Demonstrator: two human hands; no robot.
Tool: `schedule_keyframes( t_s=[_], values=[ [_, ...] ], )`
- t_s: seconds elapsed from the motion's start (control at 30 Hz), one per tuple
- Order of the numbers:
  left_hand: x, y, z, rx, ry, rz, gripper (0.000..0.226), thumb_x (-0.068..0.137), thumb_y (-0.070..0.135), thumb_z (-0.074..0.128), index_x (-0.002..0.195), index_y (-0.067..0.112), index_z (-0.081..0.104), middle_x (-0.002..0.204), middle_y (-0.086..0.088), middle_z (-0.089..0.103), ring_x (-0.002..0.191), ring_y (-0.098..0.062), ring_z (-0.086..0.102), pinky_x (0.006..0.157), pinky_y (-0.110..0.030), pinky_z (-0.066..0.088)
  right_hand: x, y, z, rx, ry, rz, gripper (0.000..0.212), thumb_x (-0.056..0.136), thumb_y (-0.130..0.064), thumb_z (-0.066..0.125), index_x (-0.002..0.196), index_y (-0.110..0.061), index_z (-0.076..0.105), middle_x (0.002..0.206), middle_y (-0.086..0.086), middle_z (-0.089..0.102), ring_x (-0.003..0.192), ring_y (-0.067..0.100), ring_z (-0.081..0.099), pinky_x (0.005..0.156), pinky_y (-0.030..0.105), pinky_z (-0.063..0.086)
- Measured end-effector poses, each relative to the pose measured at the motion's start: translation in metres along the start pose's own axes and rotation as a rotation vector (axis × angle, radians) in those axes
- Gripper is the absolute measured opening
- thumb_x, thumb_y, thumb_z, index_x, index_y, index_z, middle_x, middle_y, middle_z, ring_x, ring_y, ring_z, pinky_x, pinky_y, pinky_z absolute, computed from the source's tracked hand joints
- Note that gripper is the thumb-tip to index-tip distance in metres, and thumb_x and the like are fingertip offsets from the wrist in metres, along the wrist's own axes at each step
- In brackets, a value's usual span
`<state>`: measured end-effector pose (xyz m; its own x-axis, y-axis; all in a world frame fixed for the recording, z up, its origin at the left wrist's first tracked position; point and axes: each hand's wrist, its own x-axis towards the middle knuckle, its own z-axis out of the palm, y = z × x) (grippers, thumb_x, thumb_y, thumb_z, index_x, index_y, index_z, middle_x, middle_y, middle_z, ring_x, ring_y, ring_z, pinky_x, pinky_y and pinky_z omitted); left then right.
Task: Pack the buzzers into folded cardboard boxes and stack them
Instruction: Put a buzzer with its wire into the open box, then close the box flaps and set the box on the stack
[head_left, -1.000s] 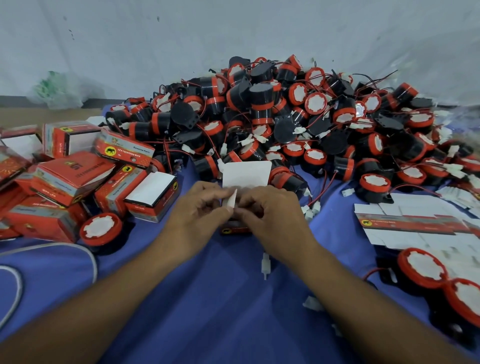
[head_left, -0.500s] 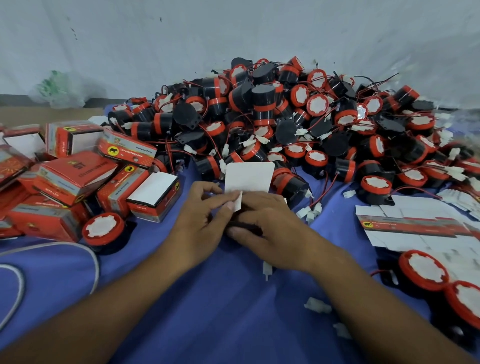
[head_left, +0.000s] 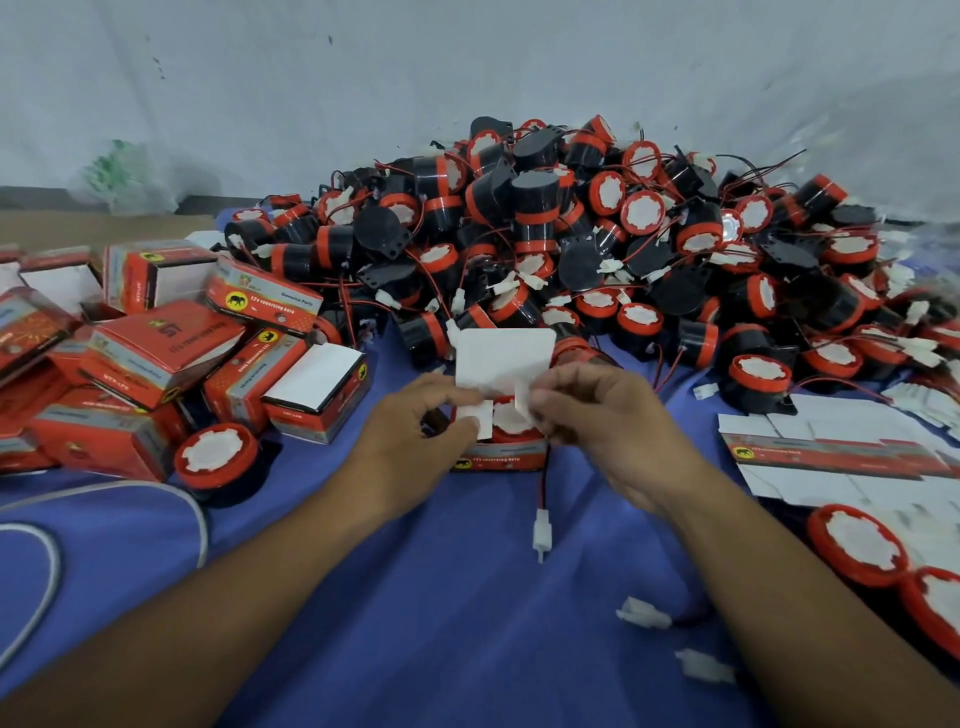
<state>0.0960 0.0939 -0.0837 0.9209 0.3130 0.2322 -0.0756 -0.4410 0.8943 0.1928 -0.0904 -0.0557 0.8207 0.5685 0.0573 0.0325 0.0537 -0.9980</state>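
Box (head_left: 501, 461) w/ buzzer (head_left: 508, 420) inside sits midway btw surface's left & right edges. Left hand (head_left: 415, 441) pinches one side flap (head_left: 480, 420), right hand (head_left: 608, 421) the other. Risk: connector (head_left: 542, 527) lies outside, so its wire (head_left: 542, 486) may jam the lid (head_left: 504, 356).

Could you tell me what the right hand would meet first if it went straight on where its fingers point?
The right hand points left across the open box: probably the left hand first, though depth is unclear.
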Motion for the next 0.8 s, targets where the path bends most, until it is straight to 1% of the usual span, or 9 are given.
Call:
schedule_keyframes(
  t_s=[0.07, 0.17, 0.23, 0.3, 0.4, 0.5, 0.57, 0.67, 0.8],
  values=[
    [0.001, -0.002, 0.000, -0.017, -0.007, 0.001, 0.032, 0.089, 0.014, 0.070, 0.104, 0.040, 0.058, 0.082, -0.003, 0.069, 0.071, -0.025, 0.061, 0.065, -0.035, 0.049, 0.001, 0.005, 0.008, -0.194, 0.086, -0.048, 0.016, 0.087, -0.006, 0.074, 0.094, -0.015, 0.063, 0.079, -0.001, 0.068, 0.067, 0.011, 0.059, 0.061, 0.024, 0.052],
    [0.003, -0.002, 0.000, -0.206, -0.031, 0.023, 0.048, 0.087, 0.007, 0.071, 0.114, 0.033, 0.041, 0.115, 0.006, 0.067, 0.065, -0.030, 0.054, 0.066, -0.044, 0.052, 0.003, 0.008, 0.015, -0.383, 0.201, -0.085, 0.055, 0.083, -0.015, 0.079, 0.123, -0.027, 0.043, 0.105, -0.002, 0.060, 0.075, 0.008, 0.056, 0.068, 0.028, 0.051],
    [0.004, -0.002, -0.001, -0.211, -0.067, 0.071, 0.050, 0.089, 0.006, 0.069, 0.121, 0.036, 0.045, 0.122, 0.009, 0.065, 0.070, -0.034, 0.057, 0.071, -0.048, 0.054, 0.003, 0.011, 0.016, -0.484, 0.165, -0.167, 0.076, 0.082, -0.017, 0.080, 0.140, -0.036, 0.034, 0.117, -0.002, 0.056, 0.078, 0.011, 0.053, 0.074, 0.030, 0.050],
    [0.004, -0.002, -0.001, -0.178, -0.074, 0.088, 0.045, 0.092, 0.002, 0.065, 0.121, 0.036, 0.055, 0.112, 0.010, 0.068, 0.070, -0.037, 0.060, 0.066, -0.044, 0.056, 0.003, 0.012, 0.014, -0.569, 0.089, -0.264, 0.063, 0.083, -0.020, 0.079, 0.136, -0.035, 0.048, 0.124, -0.005, 0.056, 0.087, 0.011, 0.055, 0.081, 0.029, 0.048],
    [0.002, -0.004, -0.002, -0.224, -0.042, 0.027, 0.034, 0.090, -0.008, 0.063, 0.104, 0.022, 0.068, 0.106, 0.009, 0.069, 0.053, -0.022, 0.055, 0.047, -0.025, 0.047, 0.004, 0.009, 0.005, -0.792, -0.020, -0.412, 0.034, 0.087, -0.012, 0.075, 0.119, -0.023, 0.073, 0.123, -0.006, 0.063, 0.112, 0.015, 0.056, 0.096, 0.036, 0.048],
    [0.002, -0.006, -0.008, -0.230, -0.093, 0.047, 0.025, 0.087, -0.002, 0.068, 0.109, 0.009, 0.069, 0.124, 0.005, 0.063, 0.060, -0.033, 0.057, 0.054, -0.034, 0.053, 0.004, 0.010, -0.004, -0.975, -0.166, -0.453, 0.036, 0.094, -0.025, 0.068, 0.129, -0.017, 0.067, 0.138, -0.002, 0.059, 0.131, 0.020, 0.047, 0.111, 0.037, 0.039],
    [0.001, -0.006, -0.011, -0.193, -0.130, 0.069, 0.031, 0.084, 0.015, 0.072, 0.115, 0.011, 0.067, 0.130, 0.005, 0.058, 0.072, -0.030, 0.060, 0.066, -0.035, 0.055, 0.003, 0.010, -0.008, -0.966, -0.275, -0.370, 0.051, 0.095, -0.044, 0.057, 0.138, -0.018, 0.059, 0.150, -0.003, 0.047, 0.144, 0.013, 0.031, 0.116, 0.027, 0.027],
    [0.000, -0.005, -0.010, -0.055, -0.102, 0.127, 0.031, 0.083, 0.030, 0.074, 0.113, 0.027, 0.067, 0.129, 0.010, 0.058, 0.077, -0.012, 0.060, 0.074, -0.027, 0.055, 0.003, 0.012, -0.013, -0.882, -0.291, -0.356, 0.054, 0.095, -0.047, 0.054, 0.141, -0.018, 0.056, 0.153, -0.005, 0.043, 0.137, -0.002, 0.034, 0.106, 0.005, 0.029],
    [-0.002, -0.006, -0.009, -0.001, -0.119, 0.204, 0.037, 0.084, 0.031, 0.069, 0.120, 0.031, 0.064, 0.130, 0.013, 0.056, 0.102, 0.000, 0.060, 0.081, -0.019, 0.053, 0.004, 0.014, -0.014, -0.867, -0.253, -0.435, 0.051, 0.094, -0.040, 0.062, 0.138, -0.015, 0.058, 0.144, -0.004, 0.053, 0.129, -0.005, 0.041, 0.103, 0.002, 0.028]
  ],
)
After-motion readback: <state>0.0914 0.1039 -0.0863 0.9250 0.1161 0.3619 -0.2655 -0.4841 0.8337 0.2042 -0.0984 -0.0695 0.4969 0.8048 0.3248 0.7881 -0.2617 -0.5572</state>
